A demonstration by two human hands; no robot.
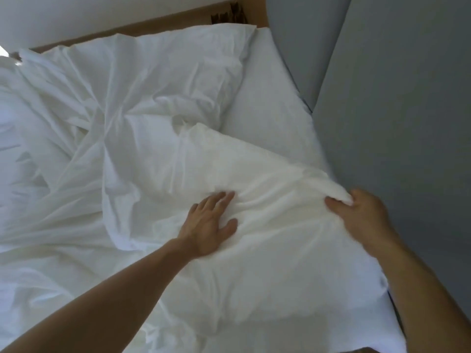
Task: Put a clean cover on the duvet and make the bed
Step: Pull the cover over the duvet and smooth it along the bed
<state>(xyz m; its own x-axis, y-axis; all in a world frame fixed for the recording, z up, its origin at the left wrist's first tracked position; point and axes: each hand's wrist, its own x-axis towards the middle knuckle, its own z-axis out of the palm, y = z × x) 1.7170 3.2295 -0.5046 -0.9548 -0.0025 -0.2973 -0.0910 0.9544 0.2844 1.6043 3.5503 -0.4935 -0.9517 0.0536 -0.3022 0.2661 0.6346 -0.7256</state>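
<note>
Where the bed meets the grey panel: the duvet (267, 250) lies, white and puffy, at the near right of the bed, its right edge against the panel.
Duvet corner: the far right corner (340, 193) is drawn up into a peak, with creases fanning from it towards the middle of the duvet.
Right hand: the right hand (362, 215) grasps that corner, thumb on the near side and fingers curled round the cloth behind it.
Left hand: the left hand (211, 225) lies palm down on the duvet's left part, fingers straight and spread, pressing a shallow dent and gripping nothing.
Forearms: both are bare; the left forearm (102, 289) comes in from the lower left, the right forearm (420, 289) from the lower right along the panel.
Crumpled linen: thin white linen (89, 149) lies in long folds across the left and middle of the bed, touching the duvet's left edge.
Fitted sheet: a smooth, pale stretch of fitted sheet (267, 98) shows beyond the duvet, at the far right of the bed.
Grey panel: a plain grey panel (395, 123) fills the right side.
Wooden strip: a brown wooden strip (165, 24) runs along the bed's far edge.
Wall: a white wall (102, 14) stands above the strip.
Dark shape: something dark (229, 16) sits at the strip's right end, too blurred to name.
</note>
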